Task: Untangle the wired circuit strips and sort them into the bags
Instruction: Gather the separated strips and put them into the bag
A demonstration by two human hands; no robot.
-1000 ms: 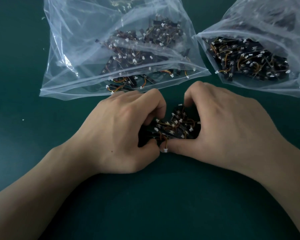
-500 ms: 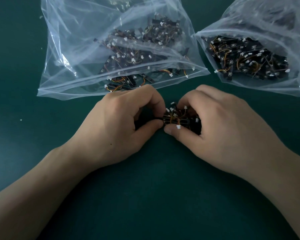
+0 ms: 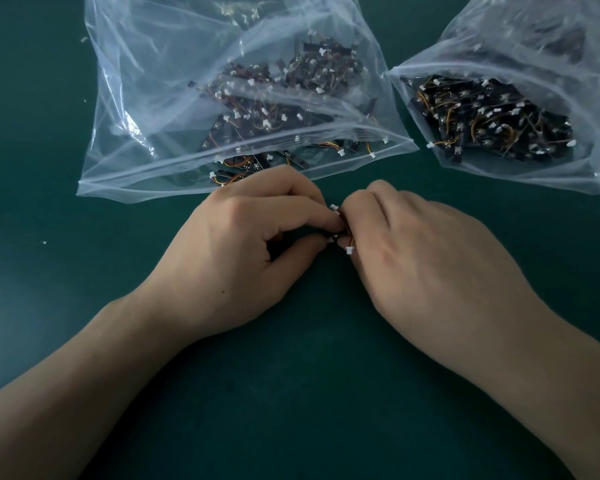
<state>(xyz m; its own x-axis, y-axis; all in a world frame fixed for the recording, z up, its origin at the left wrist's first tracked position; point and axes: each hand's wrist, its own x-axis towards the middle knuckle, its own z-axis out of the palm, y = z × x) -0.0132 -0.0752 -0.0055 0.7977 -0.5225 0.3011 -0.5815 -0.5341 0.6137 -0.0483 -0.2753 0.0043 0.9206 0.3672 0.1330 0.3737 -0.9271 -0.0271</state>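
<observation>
Wired circuit strips (image 3: 341, 233) form one small clump of thin black boards, fine orange and red wires and white plastic connectors. The left hand (image 3: 243, 251) and right hand (image 3: 426, 258) meet fingertip to fingertip and both pinch the clump over the matte dark green table (image 3: 291, 393). Three connectors show. The fingers hide the clump's long axis.

Two crinkled, clear plastic bags lie beyond the hands. The wide zip bag (image 3: 146, 81), its mouth toward the left hand, holds a loose heap (image 3: 274, 109) of strips lying crisscross. The second bag (image 3: 465, 46), to the right, holds a denser heap (image 3: 492, 119), too many to count.
</observation>
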